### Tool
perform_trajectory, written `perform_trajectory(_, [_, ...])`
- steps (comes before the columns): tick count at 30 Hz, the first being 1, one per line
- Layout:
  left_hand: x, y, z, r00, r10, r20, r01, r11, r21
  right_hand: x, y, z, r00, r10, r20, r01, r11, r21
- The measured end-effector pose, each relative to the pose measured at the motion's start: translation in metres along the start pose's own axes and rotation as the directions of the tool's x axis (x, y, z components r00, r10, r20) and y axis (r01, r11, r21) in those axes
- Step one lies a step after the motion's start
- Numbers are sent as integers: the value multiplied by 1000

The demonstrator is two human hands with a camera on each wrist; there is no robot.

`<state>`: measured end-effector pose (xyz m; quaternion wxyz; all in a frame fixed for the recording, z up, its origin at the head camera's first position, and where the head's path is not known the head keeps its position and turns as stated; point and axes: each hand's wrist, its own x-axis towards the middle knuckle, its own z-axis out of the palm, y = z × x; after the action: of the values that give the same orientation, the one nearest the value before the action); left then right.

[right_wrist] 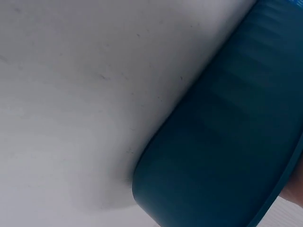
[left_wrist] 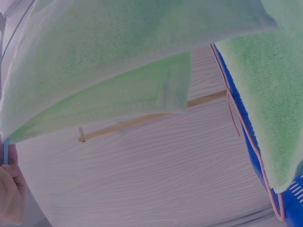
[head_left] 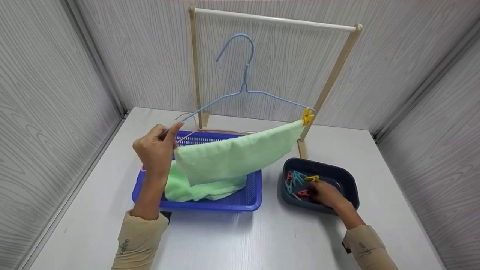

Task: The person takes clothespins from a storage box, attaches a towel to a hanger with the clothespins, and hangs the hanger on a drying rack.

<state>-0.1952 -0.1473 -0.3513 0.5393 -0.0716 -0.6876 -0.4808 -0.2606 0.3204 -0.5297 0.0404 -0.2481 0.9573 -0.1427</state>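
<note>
My left hand (head_left: 155,150) grips the left end of a blue wire hanger (head_left: 243,80), lifted above a basket. A light green towel (head_left: 240,155) is folded over the hanger's lower bar; its left corner lies at my left fingers. A yellow clothespin (head_left: 308,117) clips the towel at the right end. My right hand (head_left: 326,193) reaches into a dark tray (head_left: 348,180), its fingers among a yellow clothespin (head_left: 312,178) and a red clothespin (head_left: 303,193). Whether they pinch one is hidden. In the right wrist view the tray's outer wall (right_wrist: 213,142) covers most of the hand.
A blue plastic basket (head_left: 258,191) holds another green towel (head_left: 198,189), with a pink wire hanger (head_left: 225,131) at its back edge. Behind stands a wooden rack with a white rod (head_left: 273,19). Several teal clothespins (head_left: 297,178) lie in the tray. Panel walls enclose the white table (head_left: 225,243).
</note>
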Motion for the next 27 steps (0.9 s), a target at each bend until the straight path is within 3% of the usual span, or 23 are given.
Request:
perform_trajectory(5, [0,0,1,1000,8,0,-8,1000,8,-1,1,-2,1000,21,17,-21,1000,14])
perform_trajectory(15, [-1,-2,2,1000,18,-9,-18,1000,-7,-5,3,-10,999,42,-9,-39,984,175])
perform_trajectory(21, [-2,-2,3,1000,1,-6,-1,1000,-1,-6,4,-13,993,82,-90,-55,963,263])
perform_trajectory(27, [-2,-1,3,1000,-14,-6,14,1000,-3,-8,3,-16,968,134,-211,-43,921,388])
